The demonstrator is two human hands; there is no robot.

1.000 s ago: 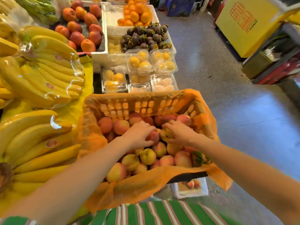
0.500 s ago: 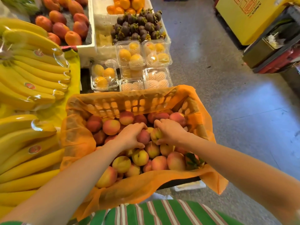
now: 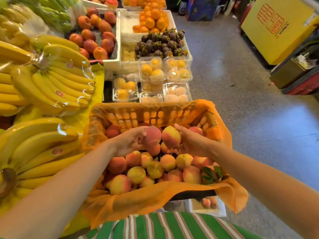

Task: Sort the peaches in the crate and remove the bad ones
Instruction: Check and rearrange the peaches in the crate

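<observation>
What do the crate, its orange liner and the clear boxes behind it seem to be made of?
Crate: probably moulded plastic, given its slotted wall. Orange liner: thin matte fabric or mesh, since it drapes, wrinkles and lets light through. Clear boxes: glossy, see-through plastic with bright highlights.

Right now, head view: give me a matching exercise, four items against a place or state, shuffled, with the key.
Items
1. left hand
2. right hand
3. bananas
4. mangosteens

Place or state
A. lying left of the crate
B. holds the yellower peach
C. piled in a white foam box beyond the crate
D. holds the pinker peach

Pairs: 1-D, 2-B, 3-A, 4-C
</observation>
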